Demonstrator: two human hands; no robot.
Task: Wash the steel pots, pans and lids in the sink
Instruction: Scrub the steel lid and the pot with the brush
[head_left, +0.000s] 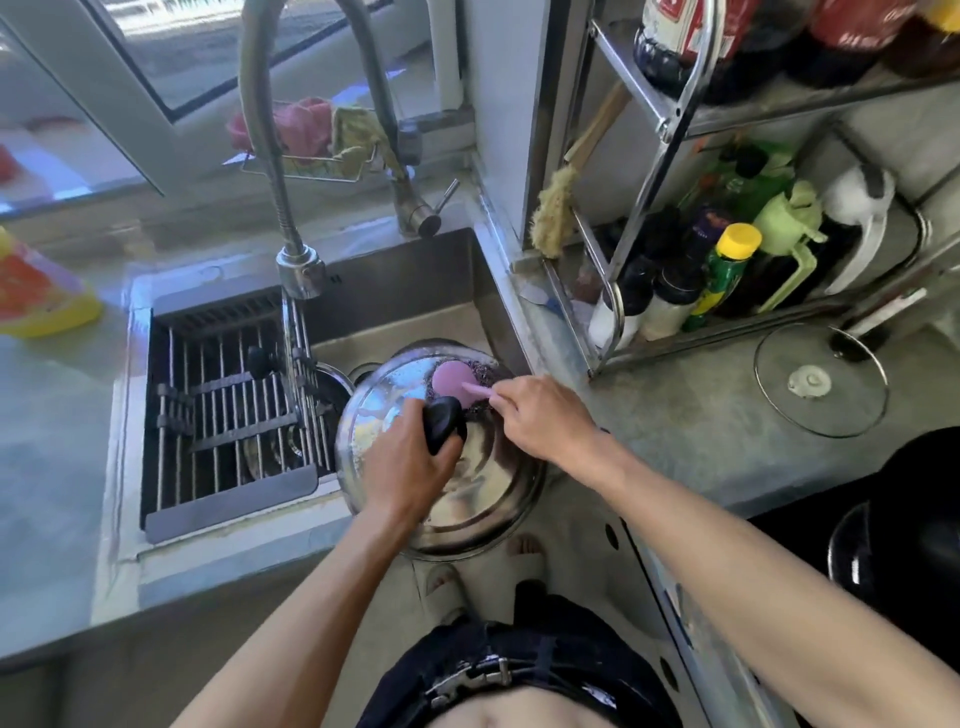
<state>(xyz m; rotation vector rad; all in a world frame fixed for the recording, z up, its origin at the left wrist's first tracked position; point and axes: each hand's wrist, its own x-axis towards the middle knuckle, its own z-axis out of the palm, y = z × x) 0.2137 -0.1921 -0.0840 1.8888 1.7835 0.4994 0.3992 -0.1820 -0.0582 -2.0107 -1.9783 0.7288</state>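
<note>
From my head camera, I hold a steel lid tilted over the front right corner of the sink, its near edge past the sink's front rim. My left hand is wrapped round the lid's black knob. My right hand pinches the pink handle of a scrubber, whose dark scouring pad lies against the lid's upper part. The faucet hangs over the sink's middle. A rack covers the left half of the sink, and more steel ware shows dimly beneath it and behind the lid. On the counter to my right a glass lid lies flat, near a shelf crowded with bottles. A yellow bottle lies on the counter at the far left.
</note>
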